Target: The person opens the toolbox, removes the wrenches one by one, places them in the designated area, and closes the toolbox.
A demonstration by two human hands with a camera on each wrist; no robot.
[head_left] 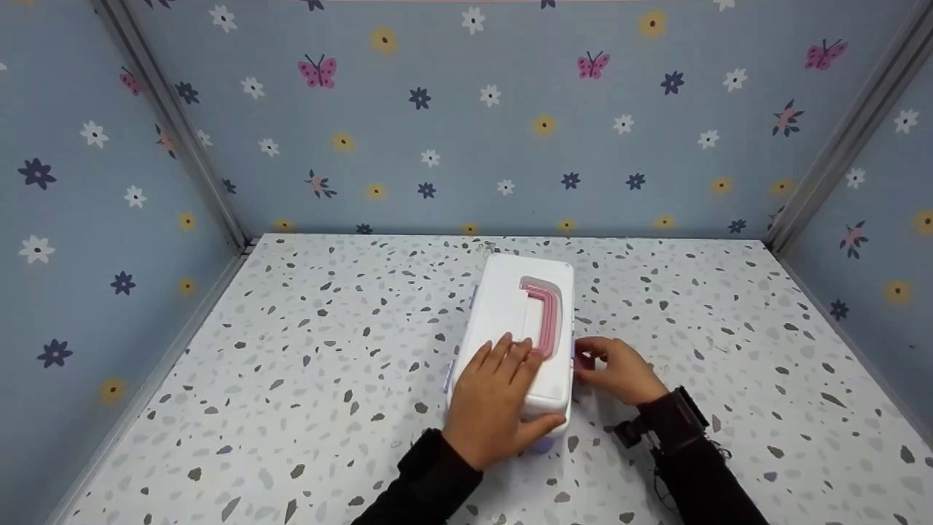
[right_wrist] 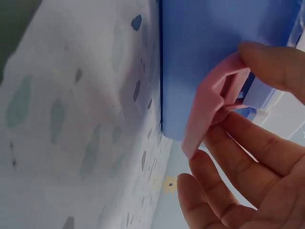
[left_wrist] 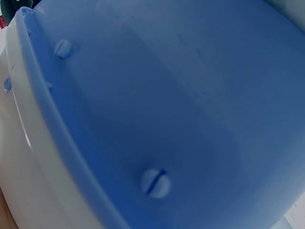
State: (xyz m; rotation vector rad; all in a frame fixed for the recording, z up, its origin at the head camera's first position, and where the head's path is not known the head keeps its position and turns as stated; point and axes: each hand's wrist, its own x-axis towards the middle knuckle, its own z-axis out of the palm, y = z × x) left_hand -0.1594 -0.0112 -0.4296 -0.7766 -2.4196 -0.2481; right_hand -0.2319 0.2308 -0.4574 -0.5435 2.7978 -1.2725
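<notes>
A storage box with a white lid [head_left: 503, 288], a pink carrying handle [head_left: 552, 321] folded flat in its recess, and a blue-purple body [right_wrist: 190, 52] stands on the table. My left hand [head_left: 492, 408] rests on the near part of the lid, fingers extended, fingertips by the handle. At the box's right side my right hand [head_left: 619, 370] pinches a pink latch [right_wrist: 207, 102] between thumb and fingers. The latch stands out at an angle from the body, its inner end at the rim. In the left wrist view the blue body [left_wrist: 181, 105] fills most of the picture.
The speckled white tabletop [head_left: 291, 364] extends around the box. Blue panels with flowers and butterflies [head_left: 466, 95] enclose the back and both sides, joined by grey metal posts [head_left: 175, 109]. A small clear item [head_left: 487, 248] lies behind the box.
</notes>
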